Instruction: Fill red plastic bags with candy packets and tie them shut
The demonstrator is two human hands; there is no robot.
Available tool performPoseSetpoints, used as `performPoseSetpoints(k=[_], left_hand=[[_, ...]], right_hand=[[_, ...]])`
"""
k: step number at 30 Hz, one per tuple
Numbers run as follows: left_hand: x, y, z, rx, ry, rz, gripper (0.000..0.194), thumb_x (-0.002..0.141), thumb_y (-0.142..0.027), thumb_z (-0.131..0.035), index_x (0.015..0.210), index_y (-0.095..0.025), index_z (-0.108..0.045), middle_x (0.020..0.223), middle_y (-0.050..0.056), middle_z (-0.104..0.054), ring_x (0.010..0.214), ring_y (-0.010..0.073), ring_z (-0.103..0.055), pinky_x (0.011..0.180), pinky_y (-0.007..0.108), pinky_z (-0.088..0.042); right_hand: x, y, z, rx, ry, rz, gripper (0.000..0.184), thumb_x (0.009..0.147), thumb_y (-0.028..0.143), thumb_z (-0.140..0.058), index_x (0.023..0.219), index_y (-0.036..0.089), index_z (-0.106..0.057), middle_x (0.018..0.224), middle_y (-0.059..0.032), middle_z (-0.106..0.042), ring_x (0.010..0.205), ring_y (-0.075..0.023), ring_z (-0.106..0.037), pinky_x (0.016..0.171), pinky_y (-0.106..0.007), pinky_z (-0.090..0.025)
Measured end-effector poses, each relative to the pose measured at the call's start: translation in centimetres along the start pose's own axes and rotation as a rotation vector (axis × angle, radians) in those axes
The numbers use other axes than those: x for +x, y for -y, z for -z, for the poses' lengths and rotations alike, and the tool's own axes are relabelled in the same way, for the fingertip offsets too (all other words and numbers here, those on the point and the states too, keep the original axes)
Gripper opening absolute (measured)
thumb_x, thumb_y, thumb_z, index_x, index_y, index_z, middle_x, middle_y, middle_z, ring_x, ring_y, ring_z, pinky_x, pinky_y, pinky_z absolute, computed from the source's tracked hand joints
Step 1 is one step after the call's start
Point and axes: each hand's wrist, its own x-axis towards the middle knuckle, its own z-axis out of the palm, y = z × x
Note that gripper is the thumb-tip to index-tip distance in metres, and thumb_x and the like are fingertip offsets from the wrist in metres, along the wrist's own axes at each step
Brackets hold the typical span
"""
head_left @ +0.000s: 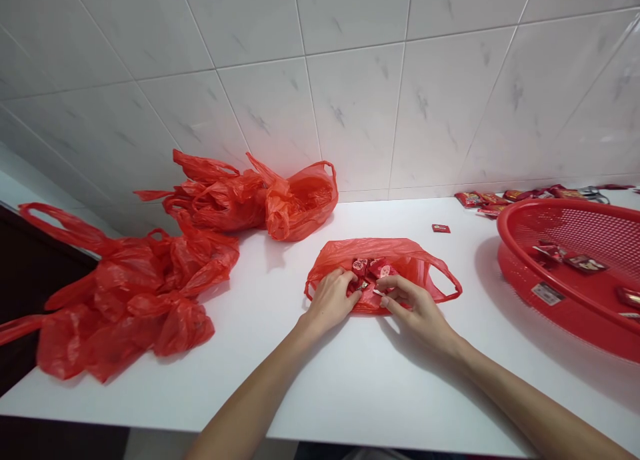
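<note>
A flat red plastic bag point(400, 257) lies on the white table point(370, 373) in front of me, with several small red wrapped candies point(369, 271) on it. My left hand point(330, 300) rests on the bag's near left edge, fingers curled against the candies. My right hand point(417, 307) lies on the bag's near right part, its fingers bent and pinching at the candies and the plastic. What exactly each hand grips is hidden among the wrappers.
A heap of crumpled red bags point(135, 293) covers the table's left side, with more red bags point(260, 200) against the tiled wall. A red mesh basket point(575, 273) holding a few candies stands at right. Loose candies point(493, 200) lie by the wall; one candy point(441, 229) lies alone.
</note>
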Motion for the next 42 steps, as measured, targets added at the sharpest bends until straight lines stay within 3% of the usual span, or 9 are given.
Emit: performPoseSetpoints(k=[5, 12, 18, 25, 32, 42], left_hand=[[-0.2, -1.0, 0.0, -0.337, -0.017, -0.226, 0.015, 0.086, -0.015, -0.061, 0.095, -0.022, -0.071, 0.097, 0.003, -0.073, 0.089, 0.0195, -0.068, 0.081, 0.031, -0.053], [-0.8, -1.9, 0.0, -0.521, -0.097, -0.346, 0.021, 0.082, -0.015, -0.066, 0.102, -0.019, -0.073, 0.098, 0.005, -0.074, 0.086, 0.0171, -0.068, 0.082, 0.031, -0.055], [-0.8, -2.0, 0.4, -0.657, -0.056, -0.261, 0.015, 0.087, -0.029, -0.068, 0.095, -0.018, -0.076, 0.094, 0.006, -0.074, 0.090, 0.0182, -0.069, 0.084, 0.031, -0.055], [-0.7, -2.2, 0.1, -0.768, -0.103, -0.232, 0.013, 0.087, -0.028, -0.070, 0.087, -0.019, -0.078, 0.087, 0.005, -0.074, 0.084, 0.0171, -0.067, 0.081, 0.029, -0.053], [-0.9, -3.1, -0.8, -1.097, -0.096, -0.079, 0.017, 0.082, -0.035, -0.075, 0.081, -0.018, -0.076, 0.081, 0.004, -0.072, 0.078, 0.0162, -0.065, 0.076, 0.029, -0.054], [-1.1, -3.8, -1.2, -1.255, -0.066, -0.040, 0.019, 0.077, -0.037, -0.080, 0.078, -0.018, -0.077, 0.077, 0.002, -0.070, 0.074, 0.0152, -0.065, 0.075, 0.030, -0.055]], right_hand=[[0.3, 0.2, 0.3, 0.002, -0.085, 0.040, 0.031, 0.090, 0.040, -0.064, 0.115, 0.022, -0.062, 0.111, -0.0085, -0.070, 0.093, -0.0240, -0.070, 0.081, -0.039, -0.059], [0.1, 0.8, 0.5, 0.075, -0.074, 0.099, 0.021, 0.088, 0.036, -0.070, 0.104, 0.023, -0.071, 0.096, -0.0044, -0.074, 0.081, -0.0200, -0.069, 0.074, -0.033, -0.058], [0.0, 1.3, 0.6, 0.123, -0.102, 0.095, 0.018, 0.084, 0.035, -0.076, 0.099, 0.024, -0.072, 0.093, -0.0034, -0.075, 0.080, -0.0192, -0.070, 0.073, -0.031, -0.058], [-0.1, 1.9, 0.6, 0.327, -0.089, 0.039, 0.017, 0.084, 0.038, -0.077, 0.088, 0.022, -0.070, 0.083, -0.0027, -0.073, 0.076, -0.0174, -0.071, 0.069, -0.028, -0.058], [-0.4, 2.3, 0.4, 0.484, -0.107, 0.017, 0.020, 0.085, 0.037, -0.077, 0.081, 0.021, -0.065, 0.075, -0.0013, -0.071, 0.070, -0.0165, -0.070, 0.068, -0.030, -0.059], [-0.4, 1.9, 0.5, 0.579, -0.106, -0.060, 0.017, 0.084, 0.037, -0.079, 0.081, 0.023, -0.069, 0.079, 0.0009, -0.065, 0.071, -0.0136, -0.064, 0.073, -0.029, -0.054]])
